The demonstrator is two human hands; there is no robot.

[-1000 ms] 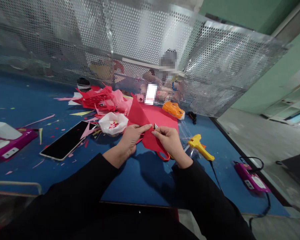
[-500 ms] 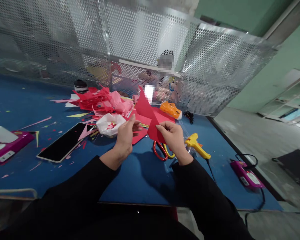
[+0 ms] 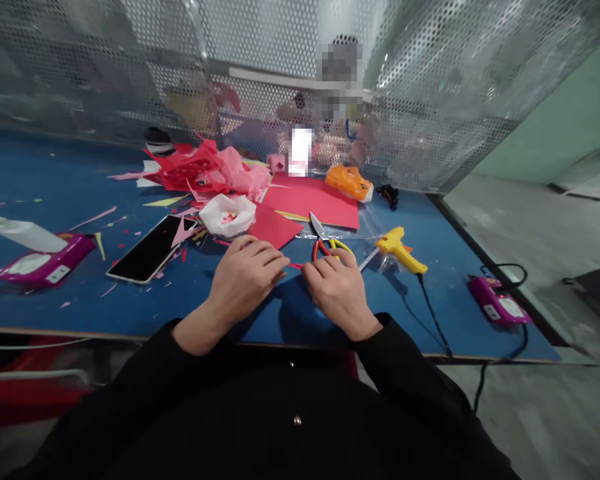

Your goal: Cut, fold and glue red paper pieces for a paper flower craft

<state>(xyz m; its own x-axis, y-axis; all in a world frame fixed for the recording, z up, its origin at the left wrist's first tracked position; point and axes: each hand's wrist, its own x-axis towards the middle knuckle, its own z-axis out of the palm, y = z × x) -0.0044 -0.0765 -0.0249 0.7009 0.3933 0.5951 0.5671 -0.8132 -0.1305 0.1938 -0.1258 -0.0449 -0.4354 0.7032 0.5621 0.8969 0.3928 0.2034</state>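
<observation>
Both my hands are close together over the near side of the blue table. Between them shows a thin edge of red paper [image 3: 295, 266]; the rest of it is hidden behind my fingers. My left hand [image 3: 245, 277] is closed on the paper's left side, back of the hand up. Closed on its right side is my right hand [image 3: 336, 293]. Just beyond the right hand lie scissors [image 3: 319, 228] with one red and one yellow handle loop. A flat red paper piece [image 3: 276, 228] rests past my left fingers, beside a white bag [image 3: 229, 217] holding small scraps.
A yellow glue gun [image 3: 401, 250] with a cord lies right of my hands. Left are a phone [image 3: 147, 252] and a purple power strip [image 3: 50, 263]; another purple strip [image 3: 500, 301] is far right. Red sheets [image 3: 315, 200], paper scraps [image 3: 195, 167] and an orange packet [image 3: 349, 183] lie behind.
The red paper, held up in my right hand before, has come down and nearer to me. My left hand, open beside it earlier, now grips it too. The scissors' blades are uncovered.
</observation>
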